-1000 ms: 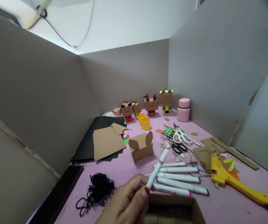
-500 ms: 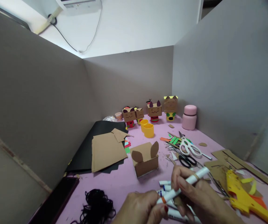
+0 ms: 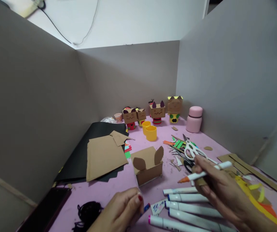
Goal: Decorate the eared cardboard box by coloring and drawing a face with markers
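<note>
Both hands have parted since the earlier view: a slim white marker (image 3: pixel 196 176) with a bare orange tip, then spanning the two, is now in the right hand (image 3: pixel 222 190) alone, clamped between fingers and thumb above a pink tabletop (image 3: pixel 97 190). The left hand (image 3: pixel 118 211) is curled, thumb against fingers — whether it hides a cap, I cannot tell. Nearest, five white markers (image 3: pixel 191 207) lie in a loose row, passing below the right hand; a tangle of black yarn (image 3: pixel 89 212) sits by the left. Just beyond stands a brown cardboard box with two leaf-shaped ears (image 3: pixel 149 177), apart from both hands. It looks part-made — ears on, but no drawing on the sides in view. Farther off are white-handled scissors (image 3: pixel 189 151) and flat brown cardboard sheets (image 3: pixel 104 158), then two yellow rings (image 3: pixel 151 133). Along the back, four box-headed cardboard figures (image 3: pixel 157 111) with drawn faces seem finished, beside a pink bottle (image 3: pixel 194 124).
</note>
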Motion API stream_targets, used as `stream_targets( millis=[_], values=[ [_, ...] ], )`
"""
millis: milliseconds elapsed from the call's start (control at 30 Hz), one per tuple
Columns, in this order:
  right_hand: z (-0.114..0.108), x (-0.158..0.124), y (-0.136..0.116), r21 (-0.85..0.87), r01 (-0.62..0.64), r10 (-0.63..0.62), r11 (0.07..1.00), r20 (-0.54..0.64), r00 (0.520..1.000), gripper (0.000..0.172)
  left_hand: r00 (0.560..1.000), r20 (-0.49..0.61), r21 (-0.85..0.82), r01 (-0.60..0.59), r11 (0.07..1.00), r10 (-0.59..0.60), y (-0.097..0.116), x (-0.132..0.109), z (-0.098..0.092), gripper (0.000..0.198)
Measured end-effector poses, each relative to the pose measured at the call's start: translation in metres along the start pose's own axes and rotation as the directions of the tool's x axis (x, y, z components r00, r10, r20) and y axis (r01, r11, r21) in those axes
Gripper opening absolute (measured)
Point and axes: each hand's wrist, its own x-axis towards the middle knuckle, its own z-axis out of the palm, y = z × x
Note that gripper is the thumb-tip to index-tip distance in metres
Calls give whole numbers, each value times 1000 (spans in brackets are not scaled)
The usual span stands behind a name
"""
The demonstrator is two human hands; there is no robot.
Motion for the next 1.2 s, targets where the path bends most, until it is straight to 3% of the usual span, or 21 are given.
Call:
stream_targets(
  millis=[67,233,333,400,500,633,733,833,1200],
  values=[
    [2,-1,10,-40,4,-2,999,43,999,37,999,39,27,-23,999,22,-3,6,7,40],
    [1,1,25,-119,5,4,993,72,997,38,1000,18,118,-18,993,16,-11,15,17,35],
    [-6,6,34,-314,38,16,949,169,985,43,998,1,200,-60,978,61,-19,18,19,34],
    [-12,8,41,-503,134,19,854,287,958,46,992,0,254,-118,960,122,-27,20,21,32],
    [-20,7,51,-694,332,49,639,467,883,50,976,44,294,-218,931,215,-40,22,27,33],
    [-18,2,56,-744,571,37,346,619,785,51,956,108,346,-292,892,271,-50,23,35,41],
    [-11,0,56,-710,664,72,235,694,717,52,959,121,361,-284,888,257,-53,24,36,40],
    [-6,0,58,-683,708,80,183,728,681,54,963,125,336,-266,903,238,-55,26,35,34],
    [-10,4,67,-657,738,47,152,751,659,50,972,124,319,-228,920,198,-50,24,34,30]
  ],
)
